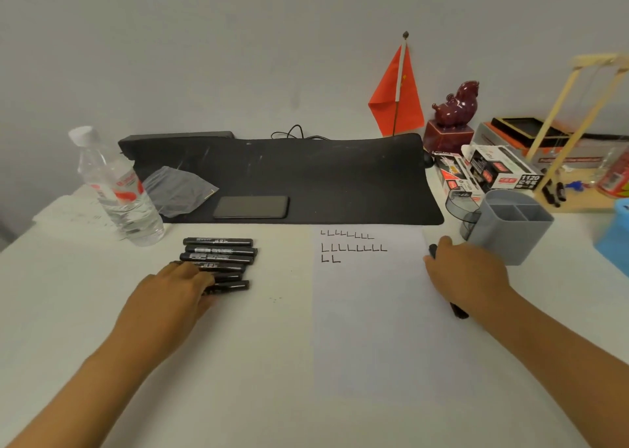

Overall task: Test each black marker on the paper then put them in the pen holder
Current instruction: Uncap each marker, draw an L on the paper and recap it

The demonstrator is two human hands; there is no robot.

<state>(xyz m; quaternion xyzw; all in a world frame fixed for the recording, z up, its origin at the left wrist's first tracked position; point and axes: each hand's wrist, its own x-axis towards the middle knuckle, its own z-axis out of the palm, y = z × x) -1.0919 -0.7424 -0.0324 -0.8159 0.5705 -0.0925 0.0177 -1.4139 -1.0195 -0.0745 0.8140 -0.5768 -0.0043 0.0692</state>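
A marker [456,308] lies in the right hand [468,274], whose grip closes round it at the paper's [367,311] right edge, just short of the holder [510,233], likely ready to drop in. The left hand [177,287] rests on the near markers of the row [219,260], its grip loose, probably picking the next. The tabletop [272,362] carries both.
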